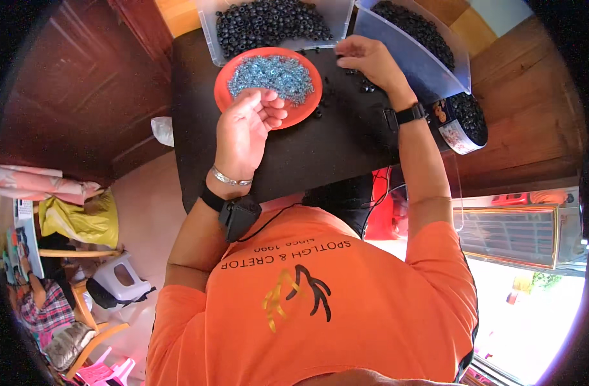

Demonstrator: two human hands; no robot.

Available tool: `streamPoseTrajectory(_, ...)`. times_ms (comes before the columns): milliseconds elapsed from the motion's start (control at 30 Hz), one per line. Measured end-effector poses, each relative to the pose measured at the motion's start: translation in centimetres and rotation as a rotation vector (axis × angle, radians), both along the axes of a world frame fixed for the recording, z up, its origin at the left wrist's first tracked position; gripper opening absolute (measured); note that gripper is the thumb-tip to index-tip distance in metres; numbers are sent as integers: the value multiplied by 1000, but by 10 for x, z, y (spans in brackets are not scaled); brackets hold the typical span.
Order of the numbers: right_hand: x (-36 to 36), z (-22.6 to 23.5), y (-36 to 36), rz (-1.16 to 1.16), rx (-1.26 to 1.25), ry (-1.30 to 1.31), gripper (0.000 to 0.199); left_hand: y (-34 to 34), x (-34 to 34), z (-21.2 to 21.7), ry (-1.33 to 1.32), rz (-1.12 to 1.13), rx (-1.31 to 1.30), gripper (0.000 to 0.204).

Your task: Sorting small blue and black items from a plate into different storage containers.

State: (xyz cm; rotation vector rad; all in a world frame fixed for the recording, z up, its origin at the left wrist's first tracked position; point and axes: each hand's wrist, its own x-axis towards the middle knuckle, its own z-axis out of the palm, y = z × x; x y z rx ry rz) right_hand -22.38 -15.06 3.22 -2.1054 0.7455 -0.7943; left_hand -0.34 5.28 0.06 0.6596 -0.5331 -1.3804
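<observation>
Your black table [307, 161] sits among wooden walls. Your left hand [246, 125] hovers half-curled, palm up, over the orange plate [304, 109] of pale blue rings [272, 76], seemingly empty. Your right hand [368, 59], farther right, pinches among loose black rings [365, 82]; its hold I cannot tell. Full clear bins [333, 16] beyond suggest plenty left.

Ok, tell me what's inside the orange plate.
The orange plate holds a heap of small blue-grey metal rings. The left hand covers its lower left part, so what lies there is hidden.
</observation>
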Motion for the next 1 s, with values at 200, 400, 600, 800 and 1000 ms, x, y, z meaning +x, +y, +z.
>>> streamPoseTrajectory(200, 73, 19, 64, 564, 309, -272, 22, 2, -3, 9, 1, -44, -22, 23)
streamPoseTrajectory(400, 84, -2, 80, 523, 285, -307, 25, -1, -3, 1, 40, -22, -47, 21)
streamPoseTrajectory(600, 83, 0, 87, 534, 261, -337, 27, 1, -6, 4, 19, 39, -65, 18)
streamPoseTrajectory(800, 76, 1, 81, 483, 154, -325, 31, 4, -7, 8, 13, 47, -87, 15)
streamPoseTrajectory(1000, 78, 3, 82, 555, -25, -321, 29, 3, -8, 6, -33, 32, -84, 13)
